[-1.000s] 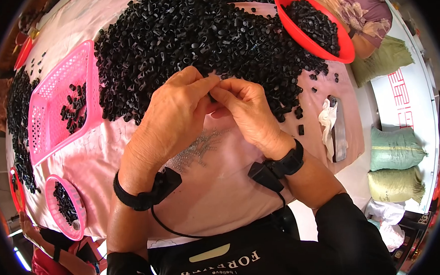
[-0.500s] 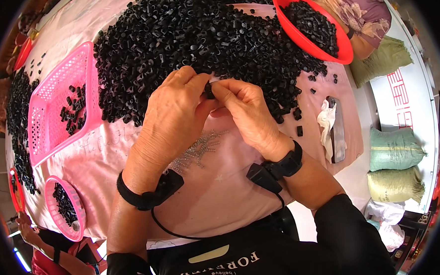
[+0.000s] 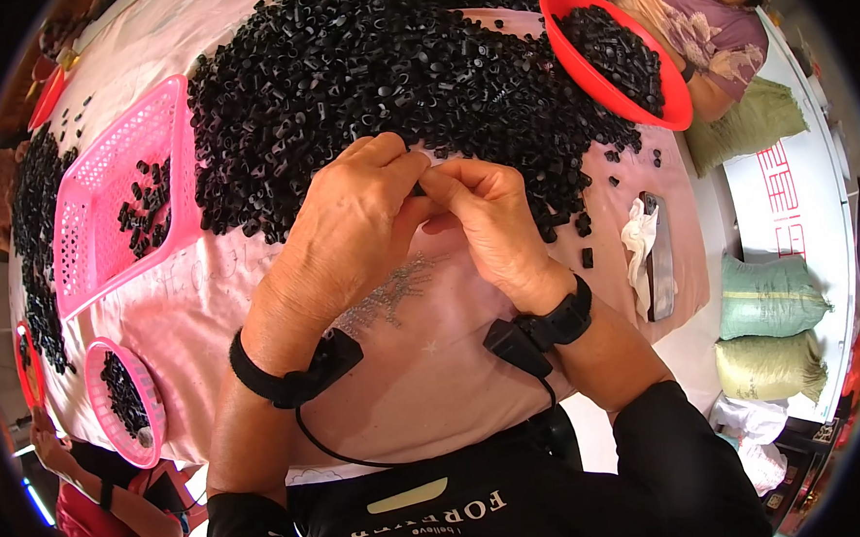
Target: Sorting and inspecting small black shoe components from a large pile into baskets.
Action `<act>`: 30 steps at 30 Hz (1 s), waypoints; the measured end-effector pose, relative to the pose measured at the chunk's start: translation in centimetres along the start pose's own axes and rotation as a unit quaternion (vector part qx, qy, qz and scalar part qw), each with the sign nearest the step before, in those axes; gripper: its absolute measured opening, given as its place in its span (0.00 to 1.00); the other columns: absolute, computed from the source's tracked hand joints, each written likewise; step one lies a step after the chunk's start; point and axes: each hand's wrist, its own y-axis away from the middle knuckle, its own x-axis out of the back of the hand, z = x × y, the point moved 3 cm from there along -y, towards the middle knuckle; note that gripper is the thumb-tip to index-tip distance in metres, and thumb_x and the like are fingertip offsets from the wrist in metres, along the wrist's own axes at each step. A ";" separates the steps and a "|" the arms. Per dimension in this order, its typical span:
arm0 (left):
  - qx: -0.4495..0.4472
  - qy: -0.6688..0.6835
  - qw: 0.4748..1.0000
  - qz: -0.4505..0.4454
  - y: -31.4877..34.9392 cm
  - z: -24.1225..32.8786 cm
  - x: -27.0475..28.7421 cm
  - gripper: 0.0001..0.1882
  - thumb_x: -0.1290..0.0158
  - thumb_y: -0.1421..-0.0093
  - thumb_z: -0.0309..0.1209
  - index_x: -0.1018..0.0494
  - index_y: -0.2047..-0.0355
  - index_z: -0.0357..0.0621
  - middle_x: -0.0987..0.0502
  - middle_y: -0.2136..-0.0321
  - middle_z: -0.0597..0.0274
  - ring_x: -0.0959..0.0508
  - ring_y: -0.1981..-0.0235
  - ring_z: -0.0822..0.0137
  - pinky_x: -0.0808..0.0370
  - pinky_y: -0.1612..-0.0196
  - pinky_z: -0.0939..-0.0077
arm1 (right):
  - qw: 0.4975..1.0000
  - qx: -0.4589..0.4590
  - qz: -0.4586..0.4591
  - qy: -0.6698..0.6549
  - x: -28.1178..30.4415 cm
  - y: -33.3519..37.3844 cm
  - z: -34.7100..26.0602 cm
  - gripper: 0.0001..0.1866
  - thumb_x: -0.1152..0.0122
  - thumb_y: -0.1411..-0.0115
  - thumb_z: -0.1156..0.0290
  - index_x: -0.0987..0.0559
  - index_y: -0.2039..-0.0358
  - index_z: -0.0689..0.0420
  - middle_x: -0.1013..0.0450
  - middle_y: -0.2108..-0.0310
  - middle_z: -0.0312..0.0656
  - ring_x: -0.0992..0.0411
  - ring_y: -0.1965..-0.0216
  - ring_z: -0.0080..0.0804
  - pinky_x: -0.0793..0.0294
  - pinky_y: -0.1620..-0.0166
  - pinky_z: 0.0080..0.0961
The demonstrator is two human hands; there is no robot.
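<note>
My left hand (image 3: pixel 354 219) and my right hand (image 3: pixel 494 221) meet at the near edge of a big heap of small black plastic parts (image 3: pixel 371 72). Both are closed, thumbs and fingertips pinched together around one small black plastic part (image 3: pixel 419 188). Most of that part is hidden by the fingers. Beneath my left wrist, a scatter of tiny silvery metal pieces (image 3: pixel 385 302) lies on the pink cloth (image 3: pixel 436 375); their exact kind is too small to tell.
Left of the heap is a pink basket (image 3: pixel 89 247) with some black parts; a smaller pink basket (image 3: pixel 154 380) stands nearer. A red bowl (image 3: pixel 674 100) of black parts is at the far right. A metal bar (image 3: pixel 662 276) lies beside a crumpled white cloth (image 3: pixel 637 243). Other people work nearby.
Both hands stay pinched together and have shifted very slightly to the right. The black part shows less between the fingertips now.
</note>
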 end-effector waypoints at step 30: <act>0.118 -0.115 0.986 0.020 1.1 -3.2 0.9 0.11 0.38 0.51 0.19 0.21 0.65 0.38 0.23 0.69 0.54 0.20 0.63 0.52 0.23 0.61 0.62 | 0.997 0.032 0.023 0.063 -0.1 -0.4 0.4 0.12 0.46 0.30 0.73 0.24 0.50 0.66 0.24 0.56 0.41 0.21 0.56 0.26 0.20 0.55 0.19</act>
